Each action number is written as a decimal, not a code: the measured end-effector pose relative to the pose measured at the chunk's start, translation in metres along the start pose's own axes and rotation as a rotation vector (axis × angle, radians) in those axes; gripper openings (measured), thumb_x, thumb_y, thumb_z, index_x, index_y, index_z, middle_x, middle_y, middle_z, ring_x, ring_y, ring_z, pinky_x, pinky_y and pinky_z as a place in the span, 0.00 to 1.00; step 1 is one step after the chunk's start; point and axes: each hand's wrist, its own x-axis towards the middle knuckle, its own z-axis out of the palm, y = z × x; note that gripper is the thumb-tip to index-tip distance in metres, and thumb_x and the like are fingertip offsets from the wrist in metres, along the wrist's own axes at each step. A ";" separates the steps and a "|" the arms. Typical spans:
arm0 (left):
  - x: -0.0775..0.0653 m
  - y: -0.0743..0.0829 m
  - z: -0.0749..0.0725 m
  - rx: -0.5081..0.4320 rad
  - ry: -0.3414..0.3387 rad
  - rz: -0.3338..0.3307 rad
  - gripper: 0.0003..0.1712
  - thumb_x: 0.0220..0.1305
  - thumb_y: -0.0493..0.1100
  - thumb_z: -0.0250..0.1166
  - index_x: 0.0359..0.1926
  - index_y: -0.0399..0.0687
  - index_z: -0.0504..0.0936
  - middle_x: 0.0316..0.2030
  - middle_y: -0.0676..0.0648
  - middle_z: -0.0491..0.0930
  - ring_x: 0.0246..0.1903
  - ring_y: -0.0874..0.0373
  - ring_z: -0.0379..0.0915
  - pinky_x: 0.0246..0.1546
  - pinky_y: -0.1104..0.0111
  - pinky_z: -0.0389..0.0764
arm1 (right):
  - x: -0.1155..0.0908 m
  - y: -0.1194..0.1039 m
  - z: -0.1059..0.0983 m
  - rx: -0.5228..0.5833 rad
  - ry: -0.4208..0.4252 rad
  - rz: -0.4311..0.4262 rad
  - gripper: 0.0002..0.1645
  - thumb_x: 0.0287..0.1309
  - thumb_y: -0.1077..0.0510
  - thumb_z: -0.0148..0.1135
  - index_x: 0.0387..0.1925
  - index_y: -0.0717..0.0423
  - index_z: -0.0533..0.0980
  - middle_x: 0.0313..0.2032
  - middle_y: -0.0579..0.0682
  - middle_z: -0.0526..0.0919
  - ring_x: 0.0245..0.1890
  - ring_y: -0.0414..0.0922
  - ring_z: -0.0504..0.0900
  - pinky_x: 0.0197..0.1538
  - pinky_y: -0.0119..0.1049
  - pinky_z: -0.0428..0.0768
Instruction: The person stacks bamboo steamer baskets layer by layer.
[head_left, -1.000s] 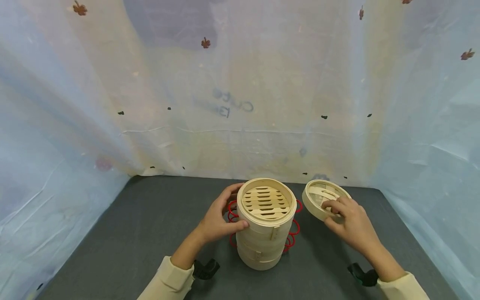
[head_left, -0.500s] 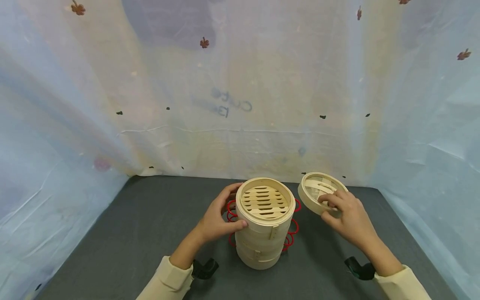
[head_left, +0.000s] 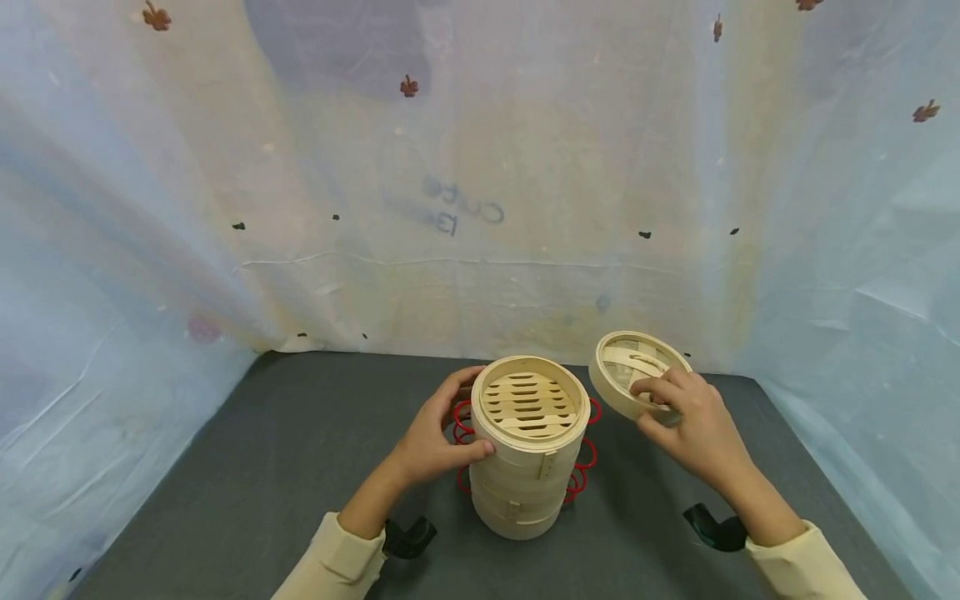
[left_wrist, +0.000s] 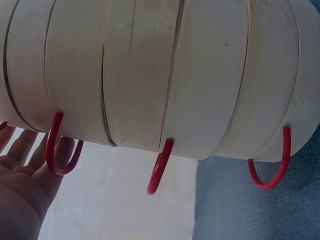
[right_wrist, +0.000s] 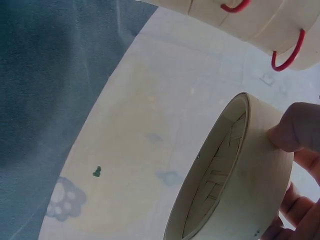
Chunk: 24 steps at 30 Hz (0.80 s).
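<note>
A tall stack of round bamboo steamer baskets stands upright mid-table, its slatted top tier uncovered. My left hand grips the upper left side of the stack, thumb toward the front and fingers round the back. Close up in the left wrist view are the pale tiers with red loops along the side. To the right of the stack, the round bamboo lid is held tilted in the air by my right hand. The right wrist view shows the lid's hollow woven underside and my thumb on its wall.
More red loops stick out from the stack's right side. Under everything lies a dark grey tabletop. Pale plastic sheeting hangs behind and at both sides. Each wrist carries a black band mount.
My right hand has raised the lid and brought it a little left, toward the stack. The left hand and the stack stay in place.
</note>
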 end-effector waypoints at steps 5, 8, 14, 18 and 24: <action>0.000 0.001 0.000 0.005 0.003 0.000 0.47 0.55 0.47 0.72 0.72 0.52 0.58 0.66 0.45 0.65 0.64 0.50 0.66 0.61 0.56 0.73 | 0.005 -0.003 -0.004 0.016 0.006 0.002 0.17 0.36 0.65 0.67 0.34 0.47 0.81 0.25 0.39 0.71 0.29 0.39 0.66 0.34 0.40 0.63; 0.000 0.001 0.000 0.006 0.002 0.000 0.47 0.55 0.47 0.72 0.72 0.53 0.58 0.66 0.46 0.65 0.64 0.50 0.66 0.61 0.56 0.73 | 0.008 -0.004 -0.005 0.020 0.014 -0.008 0.17 0.35 0.65 0.67 0.33 0.47 0.81 0.25 0.39 0.71 0.29 0.38 0.66 0.34 0.40 0.64; 0.000 0.001 0.000 -0.003 -0.001 0.001 0.47 0.55 0.47 0.72 0.72 0.53 0.58 0.65 0.46 0.65 0.63 0.51 0.67 0.60 0.61 0.74 | 0.015 -0.005 -0.007 0.023 0.020 -0.030 0.17 0.35 0.65 0.67 0.33 0.47 0.81 0.25 0.39 0.71 0.29 0.38 0.66 0.34 0.39 0.63; 0.000 0.002 0.000 -0.016 -0.002 -0.010 0.47 0.55 0.47 0.72 0.72 0.54 0.58 0.66 0.48 0.65 0.64 0.52 0.66 0.60 0.63 0.74 | 0.018 -0.007 -0.009 0.029 0.019 -0.028 0.17 0.36 0.65 0.67 0.33 0.47 0.81 0.26 0.39 0.71 0.29 0.38 0.66 0.33 0.39 0.63; 0.000 0.004 0.000 -0.011 -0.001 -0.013 0.47 0.55 0.48 0.72 0.72 0.55 0.58 0.66 0.48 0.65 0.64 0.51 0.66 0.60 0.63 0.74 | 0.023 -0.010 -0.010 0.045 0.023 -0.036 0.17 0.36 0.65 0.66 0.33 0.48 0.81 0.26 0.40 0.72 0.29 0.38 0.66 0.34 0.39 0.64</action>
